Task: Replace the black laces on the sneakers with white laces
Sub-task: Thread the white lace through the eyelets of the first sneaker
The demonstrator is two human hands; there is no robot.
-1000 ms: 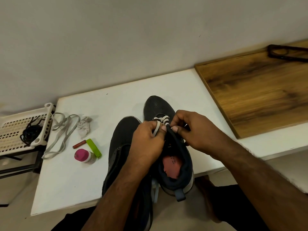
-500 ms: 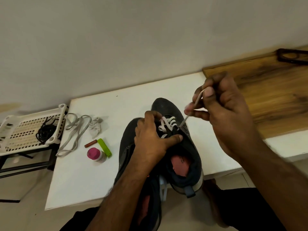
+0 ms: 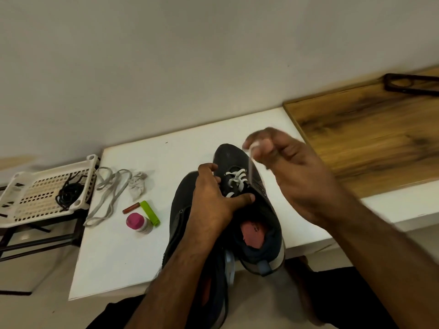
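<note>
Two dark sneakers stand side by side on the white table (image 3: 142, 257). The right sneaker (image 3: 259, 224) has a white lace (image 3: 235, 181) crossed through its front eyelets. My left hand (image 3: 213, 198) grips this sneaker's upper, thumb pressed beside the eyelets. My right hand (image 3: 282, 167), blurred, pinches the white lace's free end and holds it taut above the sneaker's toe. The left sneaker (image 3: 180, 210) is mostly hidden under my left forearm. A second white lace (image 3: 107, 193) lies loose at the table's left. A black lace (image 3: 69, 195) sits bundled in a white perforated basket (image 3: 31, 198).
Near the loose lace lie a crumpled grey cloth (image 3: 137, 186), a green stick (image 3: 149, 212), a small brown tube (image 3: 130, 208) and a pink-capped bottle (image 3: 139, 223). A wooden board (image 3: 370, 138) adjoins the table on the right, with a black frame (image 3: 411, 84) on it.
My right hand pulled the white lace end up and away from the eyelets, then came slightly down and left. My left hand shifted from pinching the lace to gripping the sneaker.
</note>
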